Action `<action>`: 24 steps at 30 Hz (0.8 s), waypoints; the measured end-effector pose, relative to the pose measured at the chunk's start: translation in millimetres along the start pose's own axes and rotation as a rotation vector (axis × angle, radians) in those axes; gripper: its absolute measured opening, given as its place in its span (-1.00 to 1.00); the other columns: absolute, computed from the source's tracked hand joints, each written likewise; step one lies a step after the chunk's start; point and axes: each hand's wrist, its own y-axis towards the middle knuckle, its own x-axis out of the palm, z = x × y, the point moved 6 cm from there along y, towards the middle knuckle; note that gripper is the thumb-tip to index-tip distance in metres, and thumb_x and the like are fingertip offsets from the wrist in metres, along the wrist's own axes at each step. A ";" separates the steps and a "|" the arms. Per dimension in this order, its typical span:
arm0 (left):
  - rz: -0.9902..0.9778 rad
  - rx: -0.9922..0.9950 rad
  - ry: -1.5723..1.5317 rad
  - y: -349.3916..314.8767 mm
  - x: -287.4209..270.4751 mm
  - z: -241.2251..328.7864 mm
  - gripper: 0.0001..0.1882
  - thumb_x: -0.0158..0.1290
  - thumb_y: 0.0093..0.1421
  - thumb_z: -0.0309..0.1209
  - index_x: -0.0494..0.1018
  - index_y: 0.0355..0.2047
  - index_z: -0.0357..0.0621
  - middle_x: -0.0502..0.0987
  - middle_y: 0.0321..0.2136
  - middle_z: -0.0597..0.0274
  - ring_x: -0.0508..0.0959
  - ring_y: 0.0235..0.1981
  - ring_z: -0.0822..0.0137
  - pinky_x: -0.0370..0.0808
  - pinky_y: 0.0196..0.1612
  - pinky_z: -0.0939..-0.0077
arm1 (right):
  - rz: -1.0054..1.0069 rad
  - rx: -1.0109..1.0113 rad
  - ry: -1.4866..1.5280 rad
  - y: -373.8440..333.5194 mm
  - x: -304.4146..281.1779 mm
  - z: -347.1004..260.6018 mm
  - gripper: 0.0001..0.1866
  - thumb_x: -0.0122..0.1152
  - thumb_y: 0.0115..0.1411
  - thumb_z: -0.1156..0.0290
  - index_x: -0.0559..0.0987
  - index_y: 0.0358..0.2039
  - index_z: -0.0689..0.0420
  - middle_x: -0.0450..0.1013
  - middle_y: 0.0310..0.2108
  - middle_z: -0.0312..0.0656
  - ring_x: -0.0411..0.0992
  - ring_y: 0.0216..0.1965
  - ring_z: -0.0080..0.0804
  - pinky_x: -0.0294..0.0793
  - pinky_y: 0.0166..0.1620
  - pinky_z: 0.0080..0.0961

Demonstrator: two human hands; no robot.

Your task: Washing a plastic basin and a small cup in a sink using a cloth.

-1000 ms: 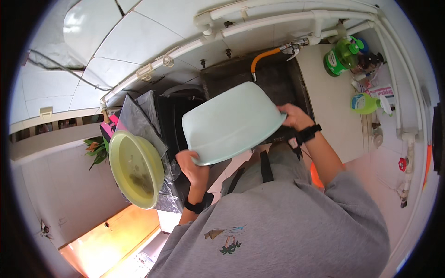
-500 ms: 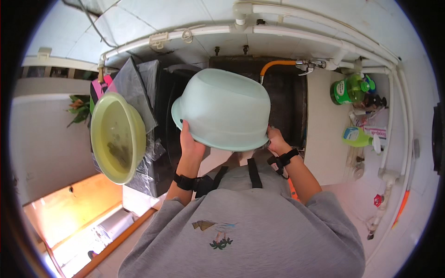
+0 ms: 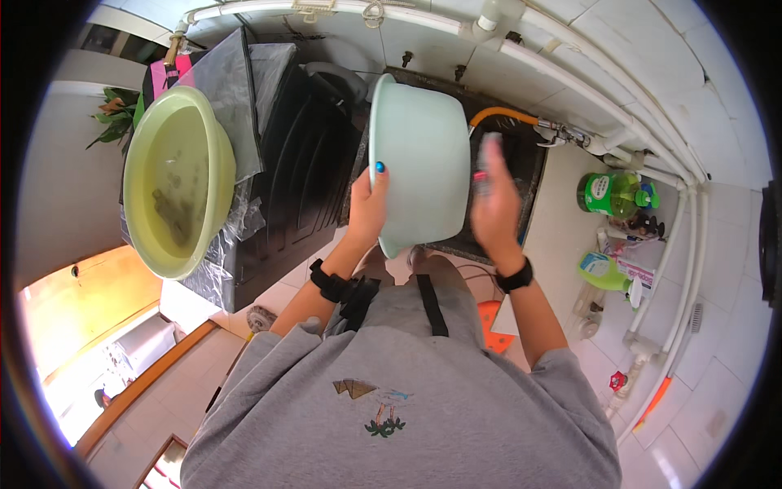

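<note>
The left hand (image 3: 369, 208) grips the tipped tub (image 3: 425, 167) and should hold tight; the right hand (image 3: 498, 213), just right of it, is open.

Plain pale mint across the basin (image 3: 422, 167); soft lime yellow on the tub (image 3: 221, 183). Charcoal black in the sink (image 3: 521, 183), bright orange along the hose (image 3: 503, 112), silver on the tap (image 3: 562, 132), white down the pipes (image 3: 570, 81). Off-white for the tabletop (image 3: 562, 232). Grey for the shirt (image 3: 472, 407), with a small print (image 3: 383, 427) of brown peaks, blue strokes and green palms. Black on the wristbands (image 3: 330, 281), shiny blue on the left thumbnail (image 3: 380, 167). Green for the pump bottle (image 3: 621, 196), yellow-green for the spray bottle (image 3: 603, 275), red for the valve wheel (image 3: 618, 381).
</note>
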 end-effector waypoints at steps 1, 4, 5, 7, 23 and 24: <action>0.000 -0.001 -0.009 -0.1 4.2 -3.9 -0.59 -0.20 0.25 -0.14 0.37 -0.29 -0.31 0.42 -0.52 0.33 0.34 -0.45 0.61 0.32 -0.40 0.68 | -0.176 -0.080 0.003 -8.2 23.1 -11.1 -0.45 -0.10 0.01 0.60 0.19 0.09 0.28 0.17 0.07 0.08 0.25 0.03 -0.08 0.12 0.13 -0.24; -0.074 0.126 0.125 0.2 18.8 1.1 -0.65 -0.19 0.25 -0.22 0.38 -0.27 -0.32 0.44 -0.49 0.31 0.33 -0.41 0.56 0.34 -0.33 0.61 | -0.286 -0.327 -0.164 -29.5 56.3 -39.3 -0.38 0.02 -0.04 0.44 0.18 0.07 0.35 0.18 0.04 0.14 0.18 0.08 -0.05 0.04 0.17 -0.20; -0.076 0.128 0.122 0.3 18.4 0.1 -0.65 -0.19 0.25 -0.22 0.38 -0.27 -0.32 0.44 -0.49 0.31 0.33 -0.41 0.56 0.34 -0.33 0.61 | -0.339 -0.357 -0.114 -33.1 61.8 -43.2 -0.36 0.05 -0.06 0.39 0.18 0.06 0.37 0.19 0.02 0.15 0.16 0.09 -0.04 0.05 0.17 -0.19; -0.162 0.043 0.067 -1.3 18.8 -8.6 -0.67 -0.17 0.25 -0.26 0.37 -0.26 -0.34 0.45 -0.48 0.30 0.34 -0.42 0.54 0.35 -0.33 0.60 | -0.167 -0.377 -0.273 0.4 51.0 -28.5 -0.33 0.13 -0.11 0.34 0.21 0.03 0.36 0.25 -0.03 0.12 0.18 0.06 -0.03 0.09 0.13 -0.18; -0.401 -0.049 0.293 58.0 -9.1 -68.0 -0.75 -0.05 0.16 -0.36 0.40 -0.27 -0.33 0.41 -0.56 0.35 0.31 -0.48 0.60 0.32 -0.42 0.65 | -0.149 -0.067 -0.177 26.2 95.9 70.7 -0.40 0.12 -0.02 0.36 0.21 0.02 0.36 0.15 0.05 0.11 0.10 0.10 0.04 0.04 0.16 -0.22; -0.410 -0.060 0.307 65.0 -16.9 -71.3 -0.75 -0.09 0.19 -0.35 0.39 -0.29 -0.33 0.40 -0.53 0.42 0.30 -0.47 0.61 0.30 -0.42 0.68 | -0.182 -0.140 -0.126 24.5 105.3 59.2 -0.38 0.14 -0.05 0.34 0.22 0.01 0.35 0.18 0.02 0.10 0.11 0.09 0.04 0.04 0.15 -0.21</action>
